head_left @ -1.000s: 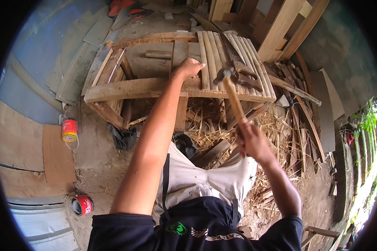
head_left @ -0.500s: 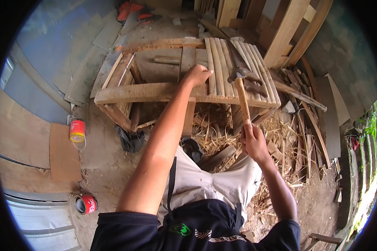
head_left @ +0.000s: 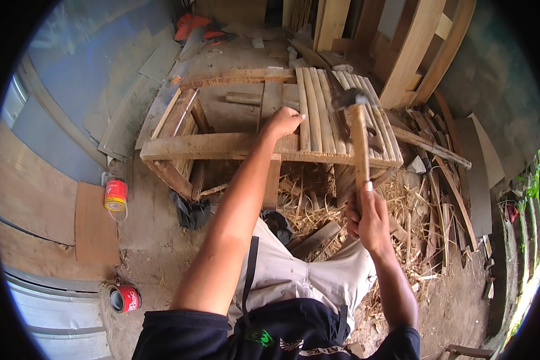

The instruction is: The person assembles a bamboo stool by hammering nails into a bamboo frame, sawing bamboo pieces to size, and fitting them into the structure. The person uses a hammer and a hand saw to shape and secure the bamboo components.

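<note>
My right hand (head_left: 369, 219) grips the wooden handle of a hammer (head_left: 360, 141), whose dark head hangs above the slats on the right side of a wooden frame (head_left: 216, 144). My left hand (head_left: 284, 122) is closed, its fingertips pinched at the edge of the leftmost slat (head_left: 305, 120). Whatever lies between those fingers is too small or hidden to make out. Several round-topped wooden slats lie side by side across the frame's right half. A handsaw (head_left: 373, 139) rests on them, partly covered by the hammer.
Under the frame and to its right lie wood shavings (head_left: 402, 222). Scrap strips (head_left: 441, 180) are heaped at the right. Two red cans, one upright (head_left: 116, 195) and one on its side (head_left: 125, 298), stand at the left by a brown board (head_left: 97, 225). Tall planks (head_left: 414, 54) lean at the back.
The hammer has lifted off toward me, its handle steeper, and my right hand has moved down with it. My left hand stays at the slat's edge. The whole view has shifted slightly.
</note>
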Tool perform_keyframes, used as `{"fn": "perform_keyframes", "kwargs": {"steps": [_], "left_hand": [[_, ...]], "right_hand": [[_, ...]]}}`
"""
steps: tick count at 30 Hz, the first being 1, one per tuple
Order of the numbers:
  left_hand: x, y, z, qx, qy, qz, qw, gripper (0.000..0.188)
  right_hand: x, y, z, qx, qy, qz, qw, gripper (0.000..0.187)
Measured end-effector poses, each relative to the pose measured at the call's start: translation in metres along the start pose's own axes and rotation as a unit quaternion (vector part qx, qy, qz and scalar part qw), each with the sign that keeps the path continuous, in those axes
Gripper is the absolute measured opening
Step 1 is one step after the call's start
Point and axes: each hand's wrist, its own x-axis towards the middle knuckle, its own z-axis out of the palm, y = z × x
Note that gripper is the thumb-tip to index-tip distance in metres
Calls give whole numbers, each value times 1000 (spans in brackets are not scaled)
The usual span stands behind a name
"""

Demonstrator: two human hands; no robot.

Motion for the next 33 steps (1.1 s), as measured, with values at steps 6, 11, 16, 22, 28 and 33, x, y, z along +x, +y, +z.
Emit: {"fn": "perform_keyframes", "kwargs": {"steps": [6,11,16,22,28,33], "left_hand": [[-9,10,-9,-68,-49,-46,995,41],[-9,10,-16,-248,-37,-67,966,39],[-3,4,-14,-262,-64,-61,961,43],[-10,13,-17,-258,-88,-63,960,41],[-8,7,-7,-210,-72,-18,975,45],[-2,9,-5,-26,17,-10,999,63]], "right_hand": [[12,-12,13,-118,-48,-172,977,47],[14,-9,12,-303,-71,7,950,45],[15,6,13,-242,-44,-149,958,45],[31,32,10,-236,-1,10,972,55],[35,41,0,-254,16,-59,965,52],[35,60,-2,-271,47,-57,960,49]]}}
